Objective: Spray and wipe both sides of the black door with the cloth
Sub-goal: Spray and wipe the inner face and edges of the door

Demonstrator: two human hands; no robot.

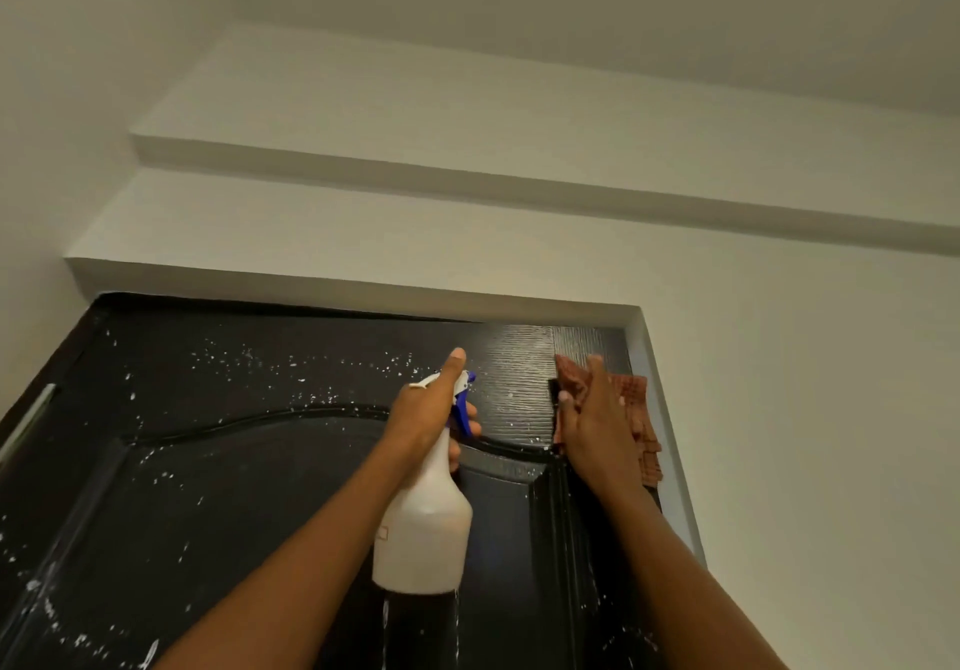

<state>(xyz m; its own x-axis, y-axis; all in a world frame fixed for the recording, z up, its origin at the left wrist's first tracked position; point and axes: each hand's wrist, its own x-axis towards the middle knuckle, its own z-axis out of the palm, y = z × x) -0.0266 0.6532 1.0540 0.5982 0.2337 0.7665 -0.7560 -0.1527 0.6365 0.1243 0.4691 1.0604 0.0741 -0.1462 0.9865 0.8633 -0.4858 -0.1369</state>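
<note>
Black wood grain fills the lower half of the view: the door stands shut in its frame straight ahead of both raised arms, its long axis running up and down, its top edge tucked just under the white lintel. White droplets speckle the left and middle of the upper panel, while the strip near the top right corner looks wiped and dull.

The right hand lies flat with straight fingers, pressing the reddish cloth against the door at its upper right corner, the cloth touching the frame's inner edge. The left hand has its fingers curled round the neck of the white spray bottle, thumb pointing up past the blue trigger, nozzle aimed at the door just left of the cloth.

The wet, unwiped area lies to the left of the cloth and below it, so the right hand, already on the surface, is the nearer one for the stroke. To the right there is no room, the frame blocks it; above, the lintel stops the cloth. Open space runs leftward and downward, though the bottle hand sits in that leftward path and would probably need to drop away first.
</note>
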